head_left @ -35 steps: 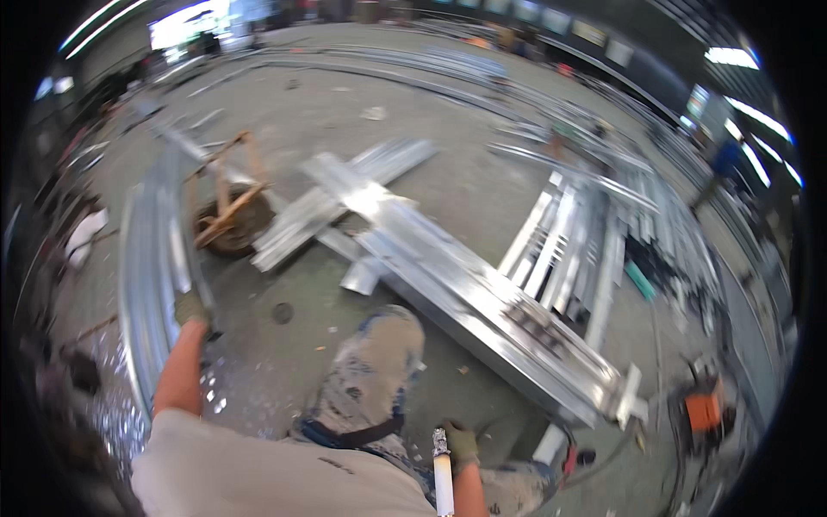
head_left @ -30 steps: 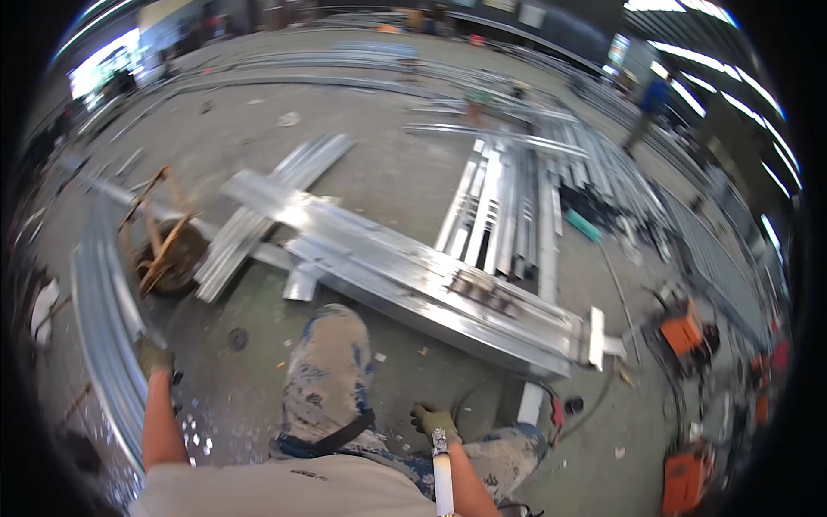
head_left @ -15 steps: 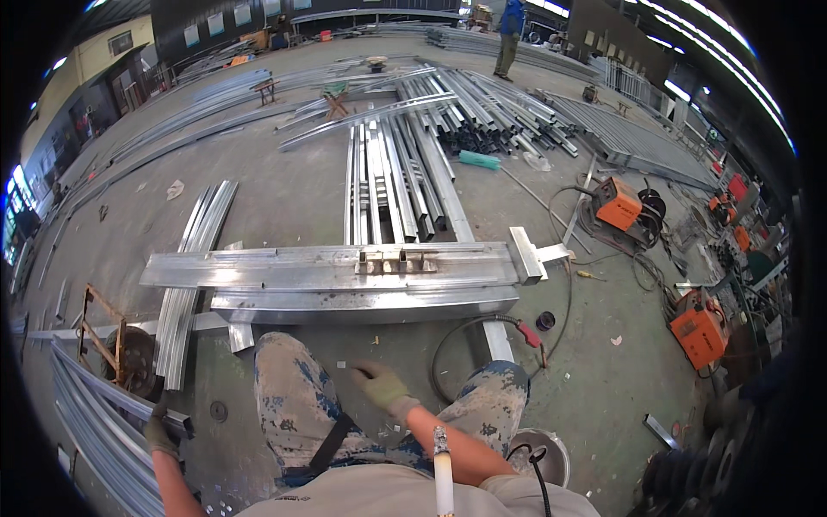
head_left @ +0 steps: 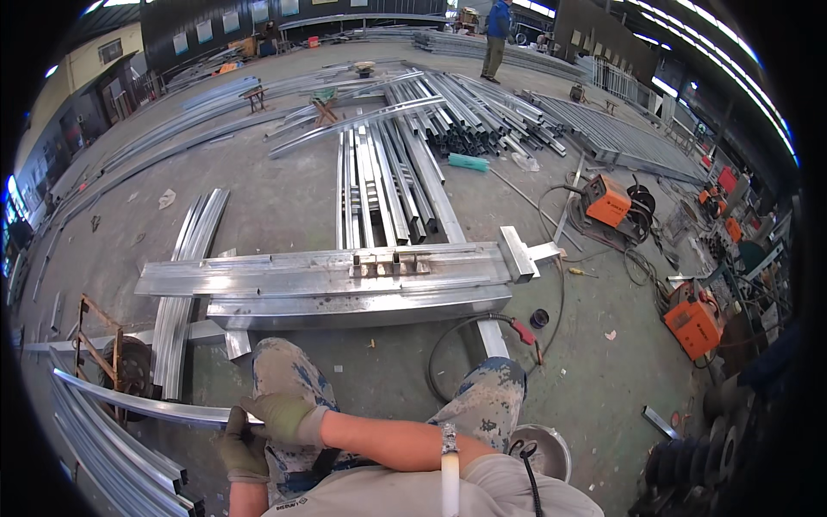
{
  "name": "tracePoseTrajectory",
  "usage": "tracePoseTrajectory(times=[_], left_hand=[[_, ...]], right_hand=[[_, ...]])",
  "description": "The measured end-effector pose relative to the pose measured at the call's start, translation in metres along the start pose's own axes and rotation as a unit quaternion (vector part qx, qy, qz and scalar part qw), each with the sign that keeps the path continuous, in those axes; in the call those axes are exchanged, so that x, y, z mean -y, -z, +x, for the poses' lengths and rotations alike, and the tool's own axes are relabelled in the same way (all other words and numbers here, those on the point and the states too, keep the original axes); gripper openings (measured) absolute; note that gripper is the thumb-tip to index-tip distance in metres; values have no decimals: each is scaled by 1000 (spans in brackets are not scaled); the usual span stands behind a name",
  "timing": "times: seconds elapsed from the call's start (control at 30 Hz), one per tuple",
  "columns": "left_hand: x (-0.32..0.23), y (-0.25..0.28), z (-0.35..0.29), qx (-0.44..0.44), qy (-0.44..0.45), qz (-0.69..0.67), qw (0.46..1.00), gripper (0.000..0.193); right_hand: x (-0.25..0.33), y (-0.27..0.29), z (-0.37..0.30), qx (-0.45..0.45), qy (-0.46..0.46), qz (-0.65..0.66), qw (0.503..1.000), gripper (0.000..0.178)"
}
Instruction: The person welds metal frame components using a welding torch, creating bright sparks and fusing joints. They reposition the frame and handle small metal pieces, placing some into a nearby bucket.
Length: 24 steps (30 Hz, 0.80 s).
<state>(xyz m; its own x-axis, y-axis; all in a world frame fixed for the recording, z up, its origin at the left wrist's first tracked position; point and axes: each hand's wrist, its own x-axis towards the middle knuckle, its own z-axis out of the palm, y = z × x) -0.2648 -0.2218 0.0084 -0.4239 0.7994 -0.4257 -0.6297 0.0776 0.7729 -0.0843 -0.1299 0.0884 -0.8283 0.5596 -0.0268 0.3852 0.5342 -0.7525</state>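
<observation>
Grey workshop floor (head_left: 284, 185) stretches away on every side. Near me, the person's gloved left grip (head_left: 243, 450) is wrapped around the near end of a long metal tube (head_left: 146, 407), whose far end reaches leftward over a bundle of similar tubes (head_left: 125, 461). The right grip (head_left: 291, 420) touches that same end; whether it's clenched, I can't tell. Past the tube is a wheel (head_left: 131, 366) in a rusty frame, then silvery beams (head_left: 370, 308). Rightward sits an orange machine (head_left: 613, 201); someone in blue (head_left: 497, 26) stands far back.
</observation>
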Motion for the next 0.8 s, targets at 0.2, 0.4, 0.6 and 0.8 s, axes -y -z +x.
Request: tracePoseTrajectory(times=[0.2, 0.4, 0.6, 0.8], left_hand=[[-27, 24, 40, 75, -60, -116, 989, 53], [-172, 173, 179, -38, -115, -153, 981, 80], [-147, 161, 205, -114, -123, -84, 982, 62], [-81, 17, 149, 98, -67, -194, 974, 43]], right_hand=[[-20, 35, -30, -41, -11, -19, 999, 56], [-23, 120, -111, 10, -57, 34, 998, 58], [-97, 144, -192, -69, -159, 68, 983, 65], [-122, 160, -220, -8, -296, -260, 919, 32]])
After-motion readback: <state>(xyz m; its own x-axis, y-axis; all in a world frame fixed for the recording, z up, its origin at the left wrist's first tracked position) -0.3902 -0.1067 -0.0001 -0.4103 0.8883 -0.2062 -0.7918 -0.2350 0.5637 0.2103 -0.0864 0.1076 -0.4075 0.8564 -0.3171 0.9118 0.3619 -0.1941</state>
